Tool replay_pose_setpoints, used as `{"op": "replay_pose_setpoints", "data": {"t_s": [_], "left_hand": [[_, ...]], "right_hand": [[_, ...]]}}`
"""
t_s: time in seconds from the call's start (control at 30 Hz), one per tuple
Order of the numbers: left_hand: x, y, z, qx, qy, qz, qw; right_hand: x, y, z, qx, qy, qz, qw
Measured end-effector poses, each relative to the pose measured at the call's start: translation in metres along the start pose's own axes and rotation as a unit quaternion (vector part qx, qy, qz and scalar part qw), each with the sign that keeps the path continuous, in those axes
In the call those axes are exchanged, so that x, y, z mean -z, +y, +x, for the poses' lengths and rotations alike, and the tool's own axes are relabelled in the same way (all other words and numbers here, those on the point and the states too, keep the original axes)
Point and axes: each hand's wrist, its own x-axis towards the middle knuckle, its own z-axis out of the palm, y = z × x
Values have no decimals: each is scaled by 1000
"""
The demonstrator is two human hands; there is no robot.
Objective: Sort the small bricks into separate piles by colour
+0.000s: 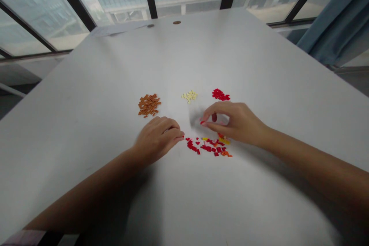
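My right hand (235,121) is raised a little over the table, thumb and forefinger pinched on a small red toy brick (202,122). Resting on the table to the left, my left hand (158,138) has its fingers closed, and a small red toy brick (183,136) shows at the fingertips. Between and below the hands lies a loose spread of mixed bricks (207,148), mostly red, with some yellow and orange. Part of this spread is hidden behind my right hand.
Beyond my hands are three sorted heaps: brown pieces (149,105), pale yellow pieces (189,96) and red pieces (220,94). They lie on a large white table (100,84). Two round holes or discs (177,22) sit near its far edge, by the windows. A blue curtain (334,27) hangs at right.
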Motion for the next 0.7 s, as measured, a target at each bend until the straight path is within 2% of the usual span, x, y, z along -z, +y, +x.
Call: {"op": "replay_pose_setpoints", "data": {"t_s": [0.1,0.2,0.27,0.47,0.6,0.7], "left_hand": [[2,2,-1,-4,1,0,1000],[3,5,-1,-8,-1,-7,1000],[3,5,-1,-12,1,-12,1000],[2,4,-1,-15,7,-3,1000],[3,4,-1,-17,-2,7,1000],[3,3,-3,-14,-4,11,1000]], "right_hand": [[9,26,-2,-29,97,-154,983],[17,50,-6,-43,76,-278,957],[20,57,-7,-36,61,-311,948],[18,53,-6,13,20,-319,948],[16,53,-6,12,23,-295,955],[18,46,-5,-14,52,-253,966]]}}
